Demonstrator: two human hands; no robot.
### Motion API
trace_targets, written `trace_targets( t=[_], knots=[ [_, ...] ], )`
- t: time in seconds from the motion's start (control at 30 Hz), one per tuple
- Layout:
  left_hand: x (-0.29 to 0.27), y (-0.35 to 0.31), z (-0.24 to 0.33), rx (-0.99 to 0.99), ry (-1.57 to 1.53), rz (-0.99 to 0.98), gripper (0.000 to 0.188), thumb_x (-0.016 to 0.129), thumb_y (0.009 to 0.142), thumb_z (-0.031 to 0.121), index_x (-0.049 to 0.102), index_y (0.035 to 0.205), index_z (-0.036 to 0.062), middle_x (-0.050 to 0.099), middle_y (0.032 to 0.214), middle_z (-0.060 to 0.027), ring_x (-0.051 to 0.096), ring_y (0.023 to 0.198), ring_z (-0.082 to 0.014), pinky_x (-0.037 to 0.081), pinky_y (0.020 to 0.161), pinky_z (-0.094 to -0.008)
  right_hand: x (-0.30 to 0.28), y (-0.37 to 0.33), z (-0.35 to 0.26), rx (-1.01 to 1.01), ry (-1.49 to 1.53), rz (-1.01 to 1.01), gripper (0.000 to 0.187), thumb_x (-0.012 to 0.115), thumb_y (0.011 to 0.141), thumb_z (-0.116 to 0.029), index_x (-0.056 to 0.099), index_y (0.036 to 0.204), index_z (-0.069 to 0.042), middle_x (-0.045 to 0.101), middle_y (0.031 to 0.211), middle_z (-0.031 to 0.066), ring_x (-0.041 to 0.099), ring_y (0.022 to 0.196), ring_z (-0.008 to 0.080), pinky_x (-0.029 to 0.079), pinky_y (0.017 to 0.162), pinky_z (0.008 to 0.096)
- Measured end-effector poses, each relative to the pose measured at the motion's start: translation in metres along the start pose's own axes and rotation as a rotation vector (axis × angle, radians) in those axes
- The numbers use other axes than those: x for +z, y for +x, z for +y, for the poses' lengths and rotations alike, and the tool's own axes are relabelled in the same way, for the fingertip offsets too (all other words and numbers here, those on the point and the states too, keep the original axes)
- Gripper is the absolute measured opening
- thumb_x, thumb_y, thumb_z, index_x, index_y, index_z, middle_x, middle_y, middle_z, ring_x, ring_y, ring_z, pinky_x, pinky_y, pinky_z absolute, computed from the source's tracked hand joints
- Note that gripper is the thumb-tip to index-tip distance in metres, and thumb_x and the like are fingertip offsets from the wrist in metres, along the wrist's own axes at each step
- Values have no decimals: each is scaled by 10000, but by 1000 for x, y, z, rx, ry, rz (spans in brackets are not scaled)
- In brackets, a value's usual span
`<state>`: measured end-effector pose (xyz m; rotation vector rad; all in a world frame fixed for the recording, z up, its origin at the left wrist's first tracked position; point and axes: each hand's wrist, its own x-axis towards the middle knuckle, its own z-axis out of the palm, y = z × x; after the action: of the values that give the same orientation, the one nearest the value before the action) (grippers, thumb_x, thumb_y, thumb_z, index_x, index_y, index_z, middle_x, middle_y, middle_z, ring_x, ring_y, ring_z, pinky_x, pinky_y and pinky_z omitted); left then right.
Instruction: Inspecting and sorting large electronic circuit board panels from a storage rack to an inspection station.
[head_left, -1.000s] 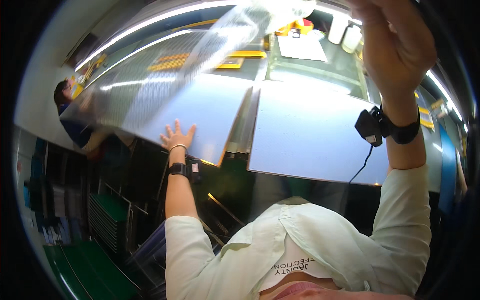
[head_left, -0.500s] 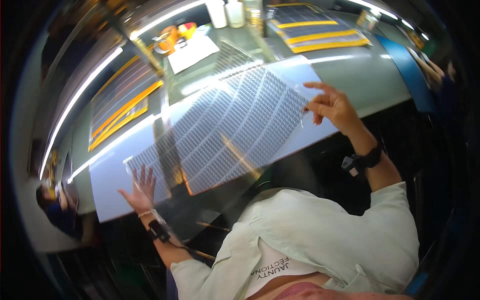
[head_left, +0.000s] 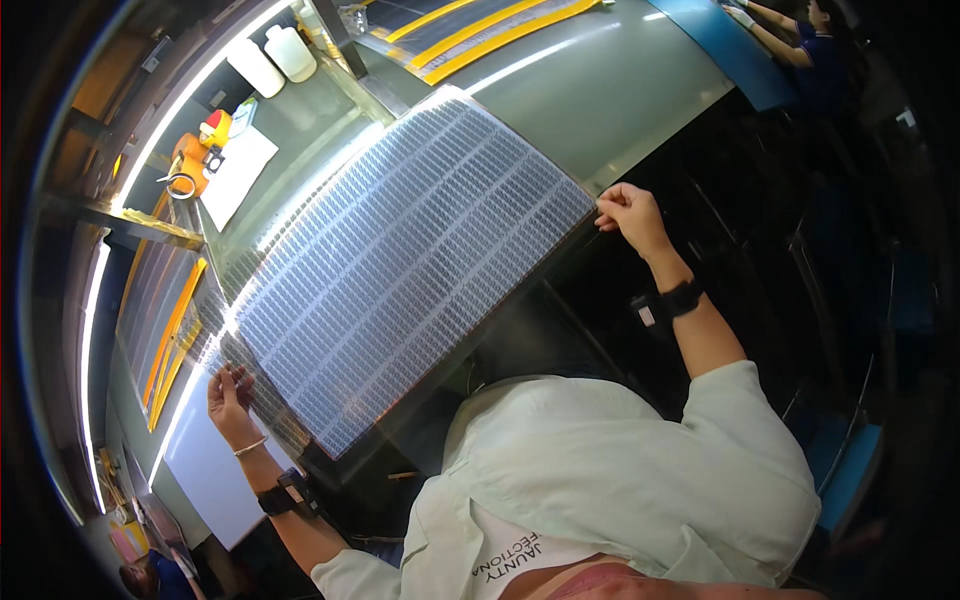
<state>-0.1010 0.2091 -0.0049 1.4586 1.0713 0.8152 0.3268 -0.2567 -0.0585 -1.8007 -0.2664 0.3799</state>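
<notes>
A clear film sheet [head_left: 420, 250] covered with rows of small dark print spreads over a white panel on the bench. My right hand [head_left: 632, 217] is closed in a pinch on the film's right corner, just past the panel's edge. At the left, my left hand [head_left: 232, 400] pinches the film's left edge between thumb and fingers. There the film reaches beyond the panel, and its print shows dark against the background. The panel lies beneath the film, so its surface shows only through the print.
A second white panel [head_left: 210, 475] lies at the left. Yellow-taped screens [head_left: 175, 330] rest at the left and far side. Orange tape rolls [head_left: 188, 165], a white paper [head_left: 238, 175] and white bottles [head_left: 255, 68] stand behind. Far right, a person handles a blue sheet [head_left: 725, 50].
My left hand has gone from spread fingers to a pinch on the film's edge. The film, askew and lifted before, now lies more evenly over the panel. The view has turned.
</notes>
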Motion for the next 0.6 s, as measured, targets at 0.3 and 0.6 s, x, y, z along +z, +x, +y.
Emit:
trace_targets(
  t=[0.3, 0.6],
  knots=[
    [10, 7, 1, -34, 19, 9, 196, 553, 899, 252, 594, 995, 86, 655, 859, -55, 619, 667, -115, 419, 527, -182, -6, 15, 8, -4, -164, -29, 120, 634, 795, -105, 567, 769, -9, 567, 650, 27, 547, 626, 82, 472, 527, 211],
    [1, 36, -5, -334, -63, -238, 216, 557, 889, 242, 549, 1033, 82, 617, 916, -60, 604, 783, -175, 444, 602, -262, -3, 12, 5, -21, -79, -58, 128, 608, 810, -73, 532, 724, -14, 558, 618, 42, 523, 528, 98, 430, 495, 220]
  ],
)
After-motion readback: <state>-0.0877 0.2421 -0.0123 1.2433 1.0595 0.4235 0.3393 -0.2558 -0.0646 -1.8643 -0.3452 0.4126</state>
